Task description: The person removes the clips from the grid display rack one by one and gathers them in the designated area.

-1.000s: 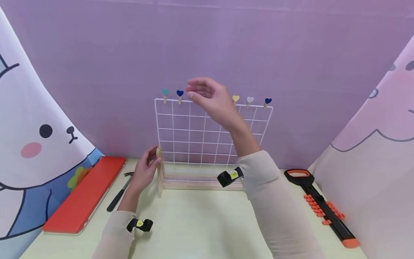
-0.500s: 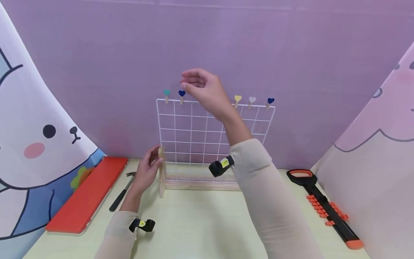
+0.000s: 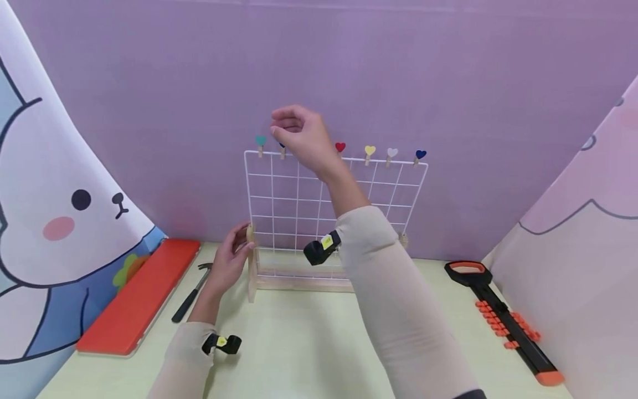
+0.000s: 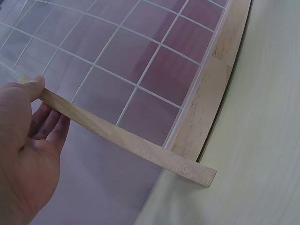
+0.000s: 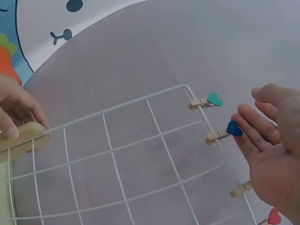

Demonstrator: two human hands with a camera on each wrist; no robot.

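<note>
A white wire grid (image 3: 297, 197) stands upright in a wooden base (image 3: 299, 283). My left hand (image 3: 231, 260) grips the grid's left wooden upright (image 4: 131, 142) near its top, thumb on one side and fingers on the other. Along the top wire sit several heart clothespins, among them teal (image 3: 261, 141), dark blue (image 5: 234, 128), red (image 3: 340, 147), yellow (image 3: 370, 150) and white (image 3: 392, 152). My right hand (image 3: 304, 138) hovers over the top wire, fingers loosely bent and holding nothing, close to the dark blue clothespin. Another clothespin (image 5: 240, 190) is partly hidden behind that hand.
A long red panel (image 3: 144, 299) and a hammer (image 3: 185, 306) lie on the table to the left. At the right lies a black tool with orange parts (image 3: 503, 316). A purple cloth (image 3: 473, 111) hangs behind the grid.
My right hand has risen a little and shifted left along the top wire, uncovering the red clothespin and partly covering the left dark blue one. My left hand keeps its grip.
</note>
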